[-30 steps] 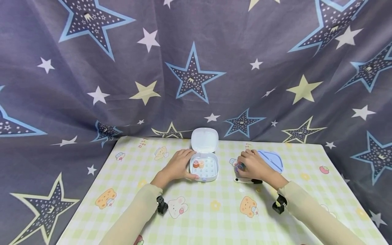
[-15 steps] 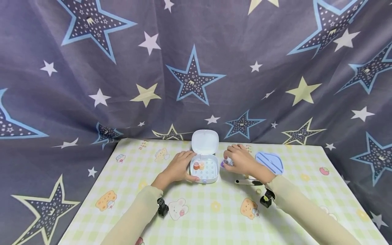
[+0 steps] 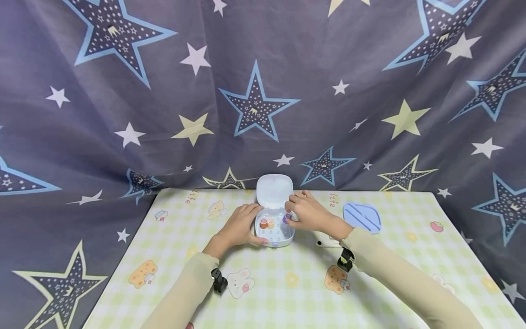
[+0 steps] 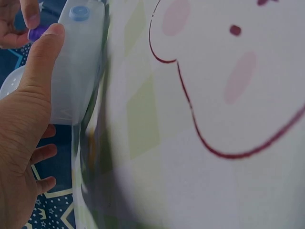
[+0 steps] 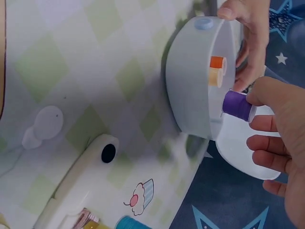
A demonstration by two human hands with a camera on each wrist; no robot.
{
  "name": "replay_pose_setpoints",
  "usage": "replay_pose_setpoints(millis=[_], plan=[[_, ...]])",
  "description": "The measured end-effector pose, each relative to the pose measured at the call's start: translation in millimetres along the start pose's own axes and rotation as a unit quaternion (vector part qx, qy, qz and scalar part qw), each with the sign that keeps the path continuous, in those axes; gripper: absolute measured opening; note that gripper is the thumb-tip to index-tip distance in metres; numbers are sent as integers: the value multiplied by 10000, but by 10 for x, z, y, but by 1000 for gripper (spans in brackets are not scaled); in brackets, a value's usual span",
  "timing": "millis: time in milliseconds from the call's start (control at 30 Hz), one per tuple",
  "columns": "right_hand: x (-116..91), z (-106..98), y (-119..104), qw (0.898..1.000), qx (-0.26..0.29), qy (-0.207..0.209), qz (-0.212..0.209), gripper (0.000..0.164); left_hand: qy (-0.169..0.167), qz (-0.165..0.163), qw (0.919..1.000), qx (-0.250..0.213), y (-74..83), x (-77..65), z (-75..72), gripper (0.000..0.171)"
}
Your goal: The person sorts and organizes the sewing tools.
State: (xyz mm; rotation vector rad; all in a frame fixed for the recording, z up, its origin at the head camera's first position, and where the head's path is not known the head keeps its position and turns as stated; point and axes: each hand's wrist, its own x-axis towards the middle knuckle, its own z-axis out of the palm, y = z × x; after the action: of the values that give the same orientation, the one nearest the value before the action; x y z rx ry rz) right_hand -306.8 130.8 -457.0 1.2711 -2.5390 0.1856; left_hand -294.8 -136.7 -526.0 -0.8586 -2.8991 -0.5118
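Note:
My left hand (image 3: 238, 226) holds a small white plastic sewing box (image 3: 283, 242) by its left side, thumb at the front rim. The hinged lid (image 3: 274, 189) stands raised at the back. Inside, an orange thread spool (image 5: 217, 63) and a peach thread spool (image 5: 215, 76) sit side by side on pegs at the left. Between thumb and fingertips, my right hand (image 3: 308, 212) pinches a purple thread spool (image 5: 237, 105) at the right part of the box, close over its peg rows. In the left wrist view the box wall hides most of the inside.
A light blue tray (image 3: 361, 217) with a diagonal divider lies to the right. Nearer sits a white tool with a black dot (image 5: 78, 183), partly behind the right forearm. A teal spool (image 5: 131, 223) lies beside it. A starry curtain (image 3: 255, 114) hangs behind the table.
My right hand has carried the purple spool left from the pile near the blue tray to the box. The left hand has stayed on the box.

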Motion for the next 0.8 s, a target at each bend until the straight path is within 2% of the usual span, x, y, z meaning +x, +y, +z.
replay_pose_setpoints(millis=[333, 567, 800], plan=[[127, 23, -34, 9985, -403, -73, -354, 21, 77, 73, 9999, 67, -24, -9, 12, 116], [186, 56, -31, 9963, -609, -399, -463, 21, 131, 99, 9998, 116, -24, -12, 7, 114], [204, 121, -67, 9940, -769, -545, -563, 22, 86, 64, 9999, 62, -12, -29, 8, 115]])
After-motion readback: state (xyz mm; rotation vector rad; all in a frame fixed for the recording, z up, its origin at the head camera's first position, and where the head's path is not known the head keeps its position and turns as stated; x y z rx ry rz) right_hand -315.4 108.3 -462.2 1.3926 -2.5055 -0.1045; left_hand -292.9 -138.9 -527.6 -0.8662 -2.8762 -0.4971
